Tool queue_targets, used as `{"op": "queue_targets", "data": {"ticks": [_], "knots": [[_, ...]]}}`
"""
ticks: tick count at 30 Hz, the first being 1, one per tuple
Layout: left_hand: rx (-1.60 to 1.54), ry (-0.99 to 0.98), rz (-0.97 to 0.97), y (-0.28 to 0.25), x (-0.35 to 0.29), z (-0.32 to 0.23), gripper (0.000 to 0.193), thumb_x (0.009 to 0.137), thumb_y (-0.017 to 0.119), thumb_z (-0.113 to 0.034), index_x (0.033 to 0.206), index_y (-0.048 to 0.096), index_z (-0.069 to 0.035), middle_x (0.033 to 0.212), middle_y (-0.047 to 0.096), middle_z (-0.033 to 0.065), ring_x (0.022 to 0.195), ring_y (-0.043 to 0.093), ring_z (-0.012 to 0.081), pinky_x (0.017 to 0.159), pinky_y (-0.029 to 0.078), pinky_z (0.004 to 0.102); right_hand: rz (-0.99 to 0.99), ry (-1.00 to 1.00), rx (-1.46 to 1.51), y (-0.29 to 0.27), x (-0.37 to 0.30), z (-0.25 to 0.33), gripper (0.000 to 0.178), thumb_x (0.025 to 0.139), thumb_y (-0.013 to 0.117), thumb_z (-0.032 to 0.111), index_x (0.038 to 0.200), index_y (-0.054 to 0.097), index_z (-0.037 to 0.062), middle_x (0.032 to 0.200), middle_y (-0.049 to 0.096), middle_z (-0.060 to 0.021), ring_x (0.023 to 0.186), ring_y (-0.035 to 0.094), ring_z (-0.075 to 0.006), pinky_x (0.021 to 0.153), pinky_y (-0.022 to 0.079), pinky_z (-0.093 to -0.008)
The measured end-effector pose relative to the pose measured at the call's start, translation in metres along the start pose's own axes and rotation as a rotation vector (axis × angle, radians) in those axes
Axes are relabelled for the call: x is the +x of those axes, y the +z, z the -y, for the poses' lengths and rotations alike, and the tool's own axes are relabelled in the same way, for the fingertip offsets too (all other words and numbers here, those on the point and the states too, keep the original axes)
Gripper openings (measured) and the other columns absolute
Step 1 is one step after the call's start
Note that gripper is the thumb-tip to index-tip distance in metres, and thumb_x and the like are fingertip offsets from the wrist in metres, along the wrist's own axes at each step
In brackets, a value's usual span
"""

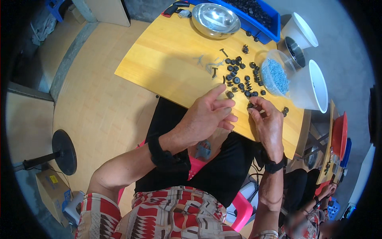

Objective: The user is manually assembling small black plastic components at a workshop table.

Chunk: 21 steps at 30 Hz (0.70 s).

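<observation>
The worktop (159, 59) is smooth yellow wood with visible grain, and its edge curves through the wide view. Scattered across it are black parts (236, 80), small, mostly rounded and dull like plastic, with some ridged ones among them. Slim silvery screws (210, 66) lie loose to their left, beside a dark T-shaped piece (215, 72). To the right, a clear plastic tub (264, 63) with a round rim holds a tangled heap of bluish metal screws (275, 77). At the far side, a shiny round steel bowl (207, 16) sits next to a blue plastic tray (274, 35) filled with dark pieces. The right hand (269, 119) bends inward over the near edge, thumb and index finger pinching a small dark part (250, 105) just beside the scattered group. The left hand (207, 110) reaches in from the lower left, its fingers spread and loosely extended, apparently gripping nothing; whether the index fingertip touches the nearest black part cannot be told. Black bands (159, 153) wrap both wrists.
</observation>
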<state>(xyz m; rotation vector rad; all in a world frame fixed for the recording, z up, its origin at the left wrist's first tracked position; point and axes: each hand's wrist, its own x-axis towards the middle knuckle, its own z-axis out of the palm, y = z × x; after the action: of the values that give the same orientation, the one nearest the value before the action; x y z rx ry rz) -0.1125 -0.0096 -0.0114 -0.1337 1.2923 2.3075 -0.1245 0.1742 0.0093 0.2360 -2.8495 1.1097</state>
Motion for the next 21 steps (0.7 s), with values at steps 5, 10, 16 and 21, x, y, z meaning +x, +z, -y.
{"op": "queue_targets", "data": {"ticks": [5, 10, 16, 21], "knots": [[0.016, 0.029, -0.004, 0.001, -0.003, 0.002, 0.048, 0.087, 0.051, -0.009, 0.129, 0.029, -0.001, 0.109, 0.053, 0.0137, 0.082, 0.060, 0.0171, 0.071, 0.051, 0.0271, -0.057, 0.037, 0.199, 0.004, -0.007, 0.002, 0.028, 0.074, 0.060, -0.006, 0.101, 0.058, -0.0008, 0.082, 0.062, -0.0071, 0.067, 0.053, -0.0100, 0.061, 0.046, -0.0225], [0.012, -0.005, 0.057, 0.006, -0.006, 0.009, 0.037, 0.087, 0.053, -0.011, 0.120, 0.040, 0.000, 0.101, 0.056, 0.0095, 0.078, 0.059, 0.0126, 0.069, 0.051, 0.0245, -0.009, 0.006, 0.332, 0.005, -0.015, 0.022, 0.037, 0.071, 0.064, -0.008, 0.107, 0.056, 0.0010, 0.084, 0.061, -0.0037, 0.069, 0.051, -0.0067, 0.062, 0.045, -0.0194], [0.078, 0.009, 0.107, 0.004, -0.005, 0.007, 0.025, 0.088, 0.052, -0.012, 0.110, 0.050, -0.001, 0.091, 0.059, 0.0066, 0.074, 0.058, 0.0091, 0.066, 0.051, 0.0224, 0.008, -0.105, 0.235, 0.013, -0.020, 0.028, 0.039, 0.069, 0.066, -0.008, 0.105, 0.058, 0.0033, 0.082, 0.060, -0.0033, 0.069, 0.053, -0.0077, 0.060, 0.046, -0.0209], [0.040, 0.029, 0.065, 0.000, -0.006, 0.012, 0.022, 0.087, 0.052, -0.010, 0.107, 0.051, -0.001, 0.085, 0.059, 0.0050, 0.070, 0.059, 0.0091, 0.063, 0.051, 0.0214, -0.023, -0.093, 0.239, 0.008, -0.015, 0.022, 0.030, 0.071, 0.064, -0.005, 0.099, 0.060, 0.0024, 0.080, 0.060, -0.0059, 0.069, 0.054, -0.0120, 0.062, 0.046, -0.0230]]}}
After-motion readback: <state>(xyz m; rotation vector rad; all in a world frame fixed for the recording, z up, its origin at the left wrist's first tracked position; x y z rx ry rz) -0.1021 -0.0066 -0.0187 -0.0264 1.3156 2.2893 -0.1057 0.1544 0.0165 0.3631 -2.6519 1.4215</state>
